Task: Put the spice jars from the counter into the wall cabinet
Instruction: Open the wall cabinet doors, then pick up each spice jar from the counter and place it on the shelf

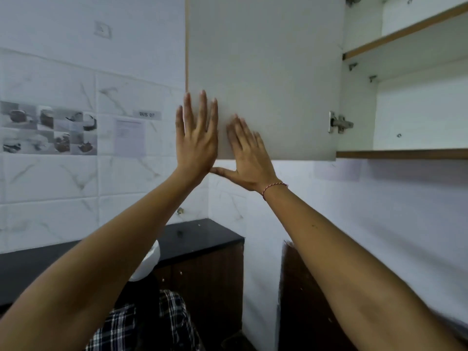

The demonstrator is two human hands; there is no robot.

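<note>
Now both palms flat on the open cabinet door.

My left hand [196, 138] and right hand [247, 158] press the wall cabinet [405, 153] door [266, 72], fingers straight, each grip holding nothing. No spice jars show on the desk [202, 236] or shelves (perhaps out of frame). Pushing too hard could, I judge, strain the hinge [339, 122].

Walls: white marble-look tiles [50, 178] on the left, plain white wall [379, 211] on the right.
Wall fittings: a pale switch plate [102, 29] high up, a strip of grey picture tiles [49, 129], a paper notice [129, 138] and a small label [147, 114] beside them.
Counter: black stone top [197, 236] in the corner, dark wooden fronts [210, 279] below.
Light: cool, even, slightly bluish.
</note>
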